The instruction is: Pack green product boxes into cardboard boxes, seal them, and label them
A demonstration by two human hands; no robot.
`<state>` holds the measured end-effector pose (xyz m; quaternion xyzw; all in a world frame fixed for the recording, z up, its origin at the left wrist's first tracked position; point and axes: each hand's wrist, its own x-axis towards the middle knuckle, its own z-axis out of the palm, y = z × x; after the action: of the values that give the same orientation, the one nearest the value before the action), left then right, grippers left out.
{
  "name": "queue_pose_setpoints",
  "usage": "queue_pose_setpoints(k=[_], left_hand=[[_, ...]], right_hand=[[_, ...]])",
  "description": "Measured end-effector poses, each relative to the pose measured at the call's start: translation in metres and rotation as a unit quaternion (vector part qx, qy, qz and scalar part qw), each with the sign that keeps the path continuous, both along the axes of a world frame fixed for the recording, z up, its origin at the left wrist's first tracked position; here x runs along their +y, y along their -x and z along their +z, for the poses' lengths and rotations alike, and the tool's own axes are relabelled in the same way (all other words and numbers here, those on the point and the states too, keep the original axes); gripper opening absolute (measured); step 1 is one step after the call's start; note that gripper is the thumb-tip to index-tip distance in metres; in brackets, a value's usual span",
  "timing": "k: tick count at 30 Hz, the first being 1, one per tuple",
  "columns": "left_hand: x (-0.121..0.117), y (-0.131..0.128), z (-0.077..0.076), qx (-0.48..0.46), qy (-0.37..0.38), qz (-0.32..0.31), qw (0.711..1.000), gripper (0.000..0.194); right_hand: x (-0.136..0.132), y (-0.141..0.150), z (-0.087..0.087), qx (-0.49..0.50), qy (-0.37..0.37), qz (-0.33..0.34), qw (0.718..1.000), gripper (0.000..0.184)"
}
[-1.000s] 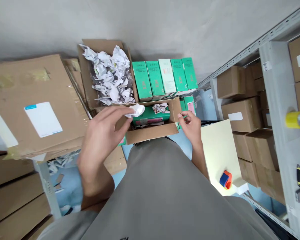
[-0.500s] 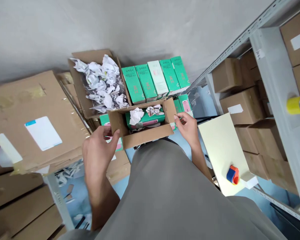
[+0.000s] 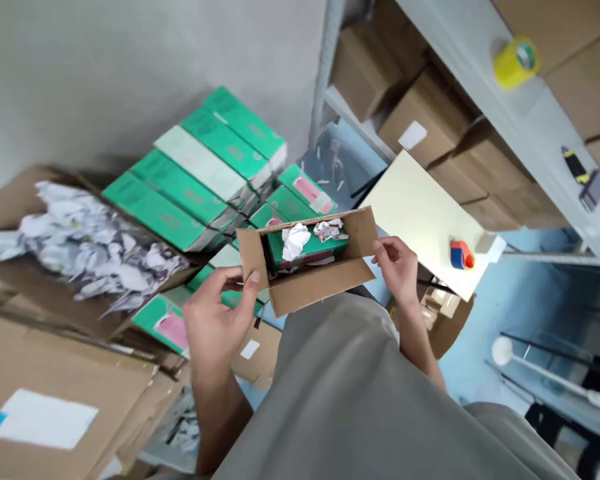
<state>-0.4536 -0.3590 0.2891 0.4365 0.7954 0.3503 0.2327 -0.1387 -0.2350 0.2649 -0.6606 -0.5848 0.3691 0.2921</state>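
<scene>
**Open carton being gripped at both ends, packed item and paper wads showing inside**

The small cardboard box (image 3: 323, 288) is sitting in front of your torso, between your two hands, with its flaps standing open; whether anything below is supporting it cannot be told. Inside, a green box (image 3: 325, 249) is lying lengthwise, and two crumpled paper wads are resting on it: a white wad (image 3: 295, 241) towards your left and a printed wad (image 3: 330, 230) towards your right. Your left hand (image 3: 219, 313) is grasping the left end flap, thumb pressing its near face. Your right hand (image 3: 399, 267) is pinching the edge of the right end flap.

Beyond the box, a row of green boxes (image 3: 183, 192) is standing near the wall, one white box (image 3: 200, 163) sitting among them. To your left, a larger carton (image 3: 40, 290) is holding a heap of crumpled paper (image 3: 95, 233). To your right, a pale desk (image 3: 405, 200) is carrying a red and blue object (image 3: 461, 255). Farther out, a grey shelf (image 3: 473, 53) is bearing a yellow tape roll (image 3: 515, 62) and a yellow-and-black tool (image 3: 575, 165).
</scene>
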Motion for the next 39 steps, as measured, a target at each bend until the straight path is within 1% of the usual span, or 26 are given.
queue_pose_setpoints(k=[2,5,8,10,13,17,20,22,25,27,29,32,34,36,37,39], left_hand=[[0.027,-0.018,-0.001,-0.001,-0.009,-0.060,0.998,0.026],[0.069,-0.055,-0.004,-0.005,-0.023,-0.132,0.991,0.025],[0.112,-0.103,-0.012,-0.010,-0.028,-0.184,0.982,0.025],[0.144,-0.139,-0.022,-0.008,-0.025,-0.216,0.976,0.025],[0.196,-0.199,-0.043,0.012,-0.009,-0.262,0.965,0.023],[0.264,-0.285,-0.078,0.042,0.023,-0.322,0.946,0.020],[0.305,-0.344,-0.107,0.053,0.038,-0.361,0.930,0.017],[0.326,-0.377,-0.125,0.055,0.041,-0.382,0.922,0.015],[0.346,-0.414,-0.147,0.062,0.046,-0.404,0.911,0.011],[0.354,-0.431,-0.157,0.071,0.060,-0.423,0.901,0.010],[0.356,-0.441,-0.165,0.078,0.081,-0.452,0.885,0.009],[0.353,-0.447,-0.174,0.083,0.099,-0.480,0.868,0.012],[0.349,-0.447,-0.178,0.087,0.103,-0.473,0.871,0.017],[0.347,-0.445,-0.182,0.083,0.105,-0.459,0.878,0.021],[0.346,-0.444,-0.184,0.078,0.106,-0.454,0.881,0.022],[0.345,-0.441,-0.188,0.060,0.100,-0.456,0.883,0.026]], right_hand=[[-0.008,-0.029,-0.003,0.002,-0.004,-0.055,0.998,0.051],[-0.010,-0.073,-0.009,0.018,-0.013,-0.131,0.991,0.051],[-0.002,-0.120,-0.018,0.033,-0.025,-0.194,0.980,0.050],[0.008,-0.154,-0.025,0.040,-0.030,-0.225,0.973,0.050],[0.028,-0.211,-0.038,0.051,-0.026,-0.251,0.966,0.048],[0.055,-0.289,-0.064,0.027,-0.026,-0.270,0.962,0.047],[0.072,-0.337,-0.089,0.002,-0.031,-0.285,0.958,0.048],[0.079,-0.361,-0.108,-0.012,-0.035,-0.293,0.955,0.049],[0.085,-0.384,-0.134,-0.024,-0.027,-0.310,0.950,0.047],[0.085,-0.392,-0.149,-0.022,-0.011,-0.323,0.946,0.043],[0.084,-0.395,-0.160,-0.007,0.008,-0.321,0.947,0.038],[0.088,-0.396,-0.170,-0.002,0.014,-0.292,0.956,0.034],[0.100,-0.398,-0.174,-0.043,0.001,-0.288,0.957,0.041],[0.120,-0.402,-0.178,-0.099,-0.001,-0.297,0.950,0.053],[0.132,-0.405,-0.179,-0.123,0.009,-0.296,0.947,0.057],[0.157,-0.411,-0.181,-0.159,0.049,-0.278,0.946,0.059]])
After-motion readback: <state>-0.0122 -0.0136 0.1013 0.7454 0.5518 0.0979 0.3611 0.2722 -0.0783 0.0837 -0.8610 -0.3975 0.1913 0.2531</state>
